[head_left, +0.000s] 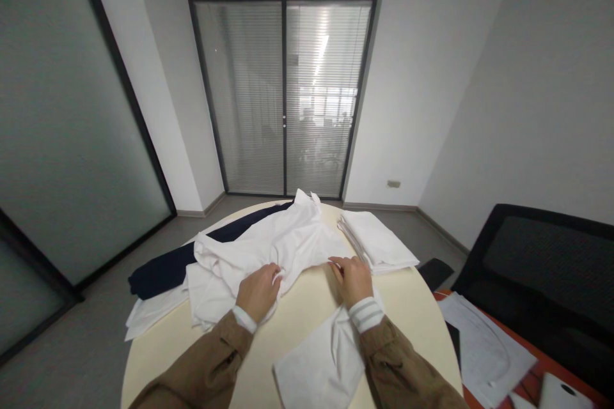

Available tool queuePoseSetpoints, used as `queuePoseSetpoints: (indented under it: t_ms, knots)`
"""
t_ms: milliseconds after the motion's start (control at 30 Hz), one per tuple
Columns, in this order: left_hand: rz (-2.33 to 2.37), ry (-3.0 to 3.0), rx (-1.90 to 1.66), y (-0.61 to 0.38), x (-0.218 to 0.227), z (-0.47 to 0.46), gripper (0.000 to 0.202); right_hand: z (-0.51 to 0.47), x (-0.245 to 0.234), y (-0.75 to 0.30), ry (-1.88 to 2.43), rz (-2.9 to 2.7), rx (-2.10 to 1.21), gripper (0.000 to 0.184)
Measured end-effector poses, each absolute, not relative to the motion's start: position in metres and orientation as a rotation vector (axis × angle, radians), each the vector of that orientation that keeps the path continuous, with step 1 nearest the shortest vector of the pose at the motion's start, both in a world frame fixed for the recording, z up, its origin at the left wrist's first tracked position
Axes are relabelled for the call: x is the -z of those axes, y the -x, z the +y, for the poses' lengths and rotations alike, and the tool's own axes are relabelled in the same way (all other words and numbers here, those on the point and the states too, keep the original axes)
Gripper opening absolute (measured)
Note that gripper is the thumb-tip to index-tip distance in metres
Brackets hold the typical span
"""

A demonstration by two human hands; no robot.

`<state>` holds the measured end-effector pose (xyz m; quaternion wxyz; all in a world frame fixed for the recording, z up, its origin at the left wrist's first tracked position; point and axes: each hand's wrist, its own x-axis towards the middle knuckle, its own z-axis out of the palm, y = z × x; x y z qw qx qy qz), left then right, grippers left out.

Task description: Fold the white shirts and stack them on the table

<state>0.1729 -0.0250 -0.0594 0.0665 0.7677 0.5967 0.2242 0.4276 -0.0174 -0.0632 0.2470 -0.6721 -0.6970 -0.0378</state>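
A rumpled white shirt lies spread over the far middle of the round table. My left hand is closed, pinching a fold at the shirt's near edge. Further right, my right hand pinches the hem between thumb and fingers, close to the folded stack of white cloth. Below my right wrist is another white cloth, loosely creased and partly hidden by the sleeve. A dark navy garment lies to the left, partly under the white shirt.
The cream round tabletop shows between my hands. Right of it stand a black mesh chair and a red-orange surface with papers on it. Beyond the table is a glass door with blinds.
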Motion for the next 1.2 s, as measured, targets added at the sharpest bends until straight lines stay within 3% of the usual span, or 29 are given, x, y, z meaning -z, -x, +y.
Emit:
queuePoseSetpoints:
  t_ms: [267,500,633,733,833,933,1067,1133,1200]
  knots:
    - [1.725,-1.755,-1.372,-0.086,0.025,0.047,0.030,-0.028,0.027,-0.450,2.058,-1.580,0.016,0.030]
    - [1.948,-1.483,-1.379,-0.021,0.035,0.074,0.028,-0.020,-0.009,-0.513,1.820,-1.197,-0.179,0.030]
    - [1.969,-1.539,-1.335,-0.032,0.043,0.058,0.028,-0.011,-0.004,-0.520,1.664,-1.148,-0.380,0.044]
    - [2.052,-1.746,-1.409,-0.061,0.039,0.031,0.034,-0.019,0.006,-0.500,1.664,-1.318,-0.411,0.072]
    - [1.847,-2.157,-1.132,-0.092,0.033,-0.004,0.023,-0.039,0.021,-0.467,1.742,-1.472,-0.389,0.095]
    - [1.358,-2.492,-0.653,-0.114,0.038,-0.033,0.025,-0.058,0.043,-0.434,1.768,-1.610,-0.398,0.100]
    - [1.009,-2.706,-0.504,-0.127,0.056,-0.052,0.064,-0.063,0.074,-0.413,1.640,-1.781,-0.312,0.096]
    - [0.961,-2.735,-0.471,-0.130,0.062,-0.054,0.055,-0.058,0.079,-0.413,1.614,-1.775,-0.335,0.084]
    - [0.921,-2.749,-0.422,-0.134,0.063,-0.055,0.029,-0.053,0.076,-0.418,1.609,-1.701,-0.376,0.073]
